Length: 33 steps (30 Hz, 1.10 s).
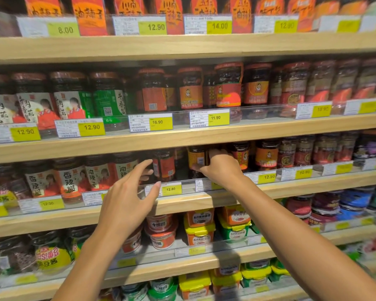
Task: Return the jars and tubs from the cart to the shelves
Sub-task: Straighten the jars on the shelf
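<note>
Right hand (220, 168) grips a dark glass jar with an orange-yellow label (196, 160) on the third wooden shelf (74, 216); its fingers wrap behind the jar, hidden. Left hand (126, 200) hovers near, fingers spread, holding nothing. Shelf edges blurred, labels mostly unreadable.

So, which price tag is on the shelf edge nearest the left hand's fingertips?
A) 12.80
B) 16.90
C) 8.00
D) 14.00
A: the yellow 12.80 tag sits on the shelf edge just right of the left hand, which is held open; the other prices are on higher shelves.
</note>
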Available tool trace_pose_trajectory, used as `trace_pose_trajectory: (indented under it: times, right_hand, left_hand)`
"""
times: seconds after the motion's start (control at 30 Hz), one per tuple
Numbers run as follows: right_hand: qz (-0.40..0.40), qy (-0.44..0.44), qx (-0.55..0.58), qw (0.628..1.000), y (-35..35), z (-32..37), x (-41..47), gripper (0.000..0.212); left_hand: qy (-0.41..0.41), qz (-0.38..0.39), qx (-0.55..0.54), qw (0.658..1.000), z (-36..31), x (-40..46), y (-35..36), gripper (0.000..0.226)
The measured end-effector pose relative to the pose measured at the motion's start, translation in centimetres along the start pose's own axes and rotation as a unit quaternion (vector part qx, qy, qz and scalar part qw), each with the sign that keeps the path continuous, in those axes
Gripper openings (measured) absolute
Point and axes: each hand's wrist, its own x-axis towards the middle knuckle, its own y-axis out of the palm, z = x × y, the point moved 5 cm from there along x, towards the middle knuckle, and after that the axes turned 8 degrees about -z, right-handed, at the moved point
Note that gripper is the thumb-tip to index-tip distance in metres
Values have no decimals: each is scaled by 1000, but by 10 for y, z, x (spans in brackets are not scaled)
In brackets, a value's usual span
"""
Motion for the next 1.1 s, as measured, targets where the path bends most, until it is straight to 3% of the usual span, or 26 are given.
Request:
trace_pose_trajectory:
  times: [0.2, 0.37, 0.6, 0.93, 1.1]
  right_hand:
    - [-31, -25, 21, 999, -6, -3, -11, 59]
    - [-40, -33, 23, 998, -6, -7, -14, 56]
    - [-21, -38, 33, 999, 4, -12, -5, 51]
    - [-38, -40, 37, 998, 7, -17, -4, 49]
    - [-44, -78, 39, 995, -17, -18, -30, 65]
  left_hand:
    - [-45, 26, 86, 995, -3, 15, 18, 64]
    - [-87, 61, 156, 982, -4, 33, 32, 54]
    - [-150, 92, 103, 979, 9, 53, 57, 35]
    - [-134, 57, 170, 975, -3, 53, 61, 50]
    - [-79, 30, 174, 981, -11, 29, 41, 57]
